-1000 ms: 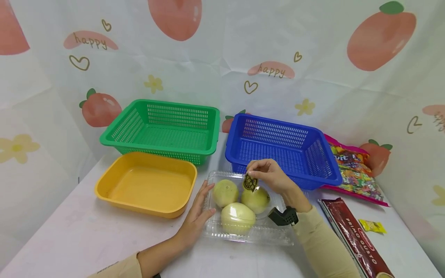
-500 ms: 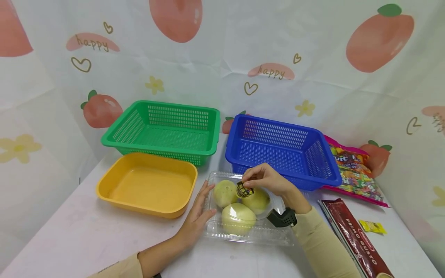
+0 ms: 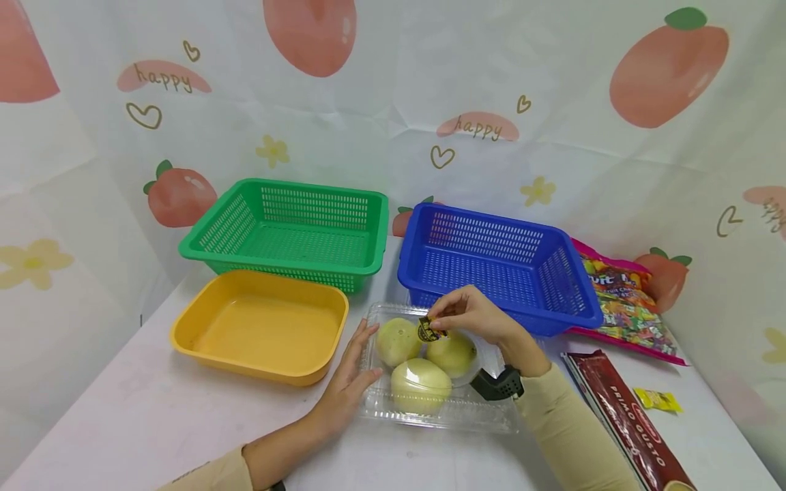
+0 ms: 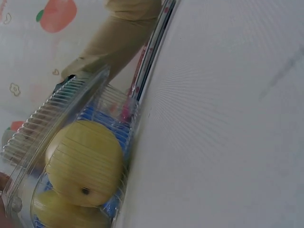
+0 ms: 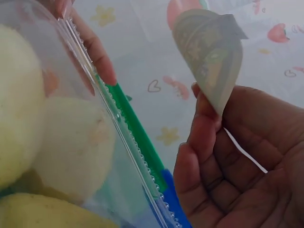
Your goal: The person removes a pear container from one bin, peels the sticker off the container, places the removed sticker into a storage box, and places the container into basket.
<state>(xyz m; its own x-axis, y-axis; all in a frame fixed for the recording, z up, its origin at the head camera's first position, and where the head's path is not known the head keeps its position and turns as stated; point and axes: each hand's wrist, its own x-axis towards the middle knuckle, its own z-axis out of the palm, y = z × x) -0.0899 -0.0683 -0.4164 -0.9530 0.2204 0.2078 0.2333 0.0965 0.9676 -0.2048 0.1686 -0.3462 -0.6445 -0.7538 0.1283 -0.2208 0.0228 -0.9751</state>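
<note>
A clear plastic clamshell box [image 3: 473,417] holds three pale yellow-green round fruits [image 3: 420,387], seen through its closed lid. My left hand [image 3: 345,385] rests against the box's left side, fingers and thumb spread. Above the lid's upper part, my right hand [image 3: 473,317] pinches a small black and gold sticker [image 3: 428,330] between thumb and fingertips. In the right wrist view the sticker [image 5: 209,52] curls up from the fingers, its pale back showing, apart from the lid. The left wrist view shows a fruit [image 4: 85,164] behind the ribbed plastic.
Behind the box stand a green basket [image 3: 368,262] and a blue basket [image 3: 568,317]. A yellow tray [image 3: 260,372] lies to the left. On the right are a candy bag [image 3: 638,307], a dark red packet [image 3: 635,426] and a small yellow packet [image 3: 658,400].
My right hand has shifted slightly left with the sticker, which has turned from hanging upright to slanting over the lid. My left hand and the box have stayed in place.
</note>
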